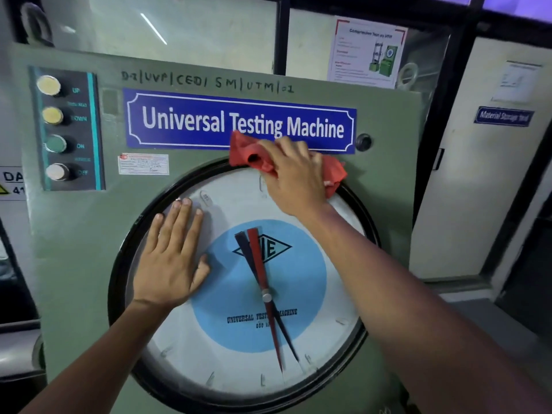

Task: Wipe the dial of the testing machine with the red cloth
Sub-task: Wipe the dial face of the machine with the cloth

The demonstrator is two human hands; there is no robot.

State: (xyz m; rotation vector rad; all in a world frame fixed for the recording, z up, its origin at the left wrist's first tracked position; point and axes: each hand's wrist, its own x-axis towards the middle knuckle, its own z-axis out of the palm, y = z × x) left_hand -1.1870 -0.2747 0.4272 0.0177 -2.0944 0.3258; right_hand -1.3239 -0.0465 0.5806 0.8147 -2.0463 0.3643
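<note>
Landmark: the dial [298,348], a round glass face in a black rim, set in the front of the green machine [74,249].

Right hand [294,177]: at the top of the dial, fingers curled down over the cloth [248,155] and pressing it flat to the glass and rim. The cloth is bunched; one fold sticks out left of the hand onto the panel above the dial, the other end shows right of the hand at the rim.

Left hand [171,258]: on the dial's left part, palm flat on the glass, fingers straight and slightly spread, holding nothing. Judged to be a brace.

Progress: wiping is under way at the top edge. No visible difference between wiped and unwiped glass, so the share done cannot be told. Judged left: the centre over the blue disc [304,279] and pointers [260,264], the lower half, and the patch under the left hand, which must move off first.

Surface: vertical, smooth, reflective glass; the cloth stays up only under hand pressure.

Room: blue nameplate [209,121] above the dial; column of push buttons [55,130] up and left of it. Windows behind the machine, a poster [367,52] up and right, a pale door [478,174] to the right.
</note>
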